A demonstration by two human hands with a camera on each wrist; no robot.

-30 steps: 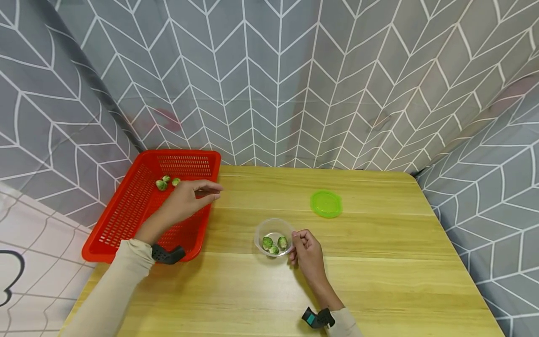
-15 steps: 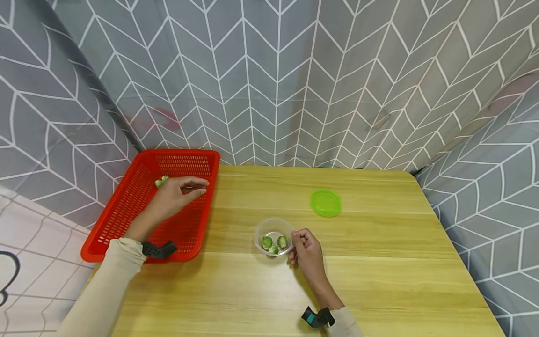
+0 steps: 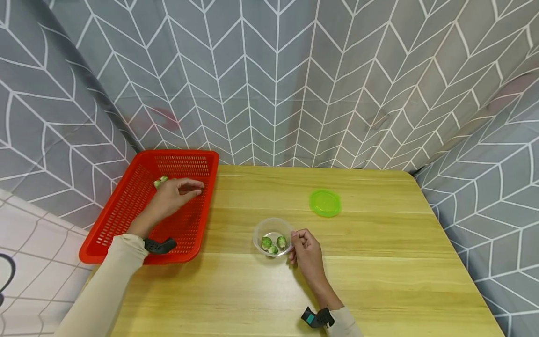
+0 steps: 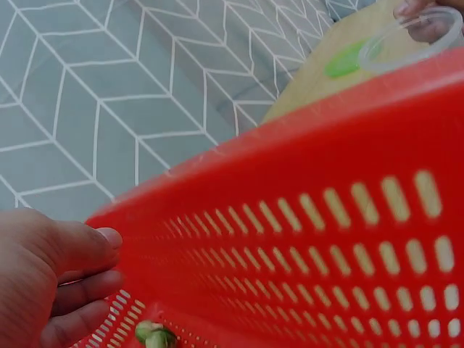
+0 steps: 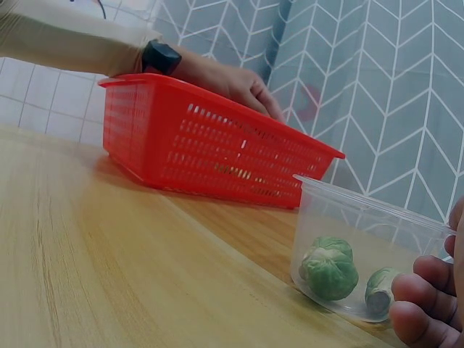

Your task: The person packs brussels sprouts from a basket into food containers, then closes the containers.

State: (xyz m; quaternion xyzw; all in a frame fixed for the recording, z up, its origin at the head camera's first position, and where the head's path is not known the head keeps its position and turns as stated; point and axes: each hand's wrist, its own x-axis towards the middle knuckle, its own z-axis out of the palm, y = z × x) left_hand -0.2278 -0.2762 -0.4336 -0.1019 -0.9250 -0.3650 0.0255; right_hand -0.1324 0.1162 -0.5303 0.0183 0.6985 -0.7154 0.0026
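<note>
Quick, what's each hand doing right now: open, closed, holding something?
Left hand: open, holding nothing that shows, over the red basket.
Right hand: closed, holding the clear tub by its rim.

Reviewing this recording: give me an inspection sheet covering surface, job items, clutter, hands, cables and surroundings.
Surface: wooden table.
Job's things: clear container with three sprouts inside; red basket with more sprouts, partly hidden by a hand; green lid lying on the table, apart from the container.
Clutter: nothing seen.
Left hand: over the basket, fingers loosely curved, nothing seen in its grasp.
Right hand: grips the container's rim.
Cables: nothing seen.
Surroundings: grey curtain with white lines behind the table.
</note>
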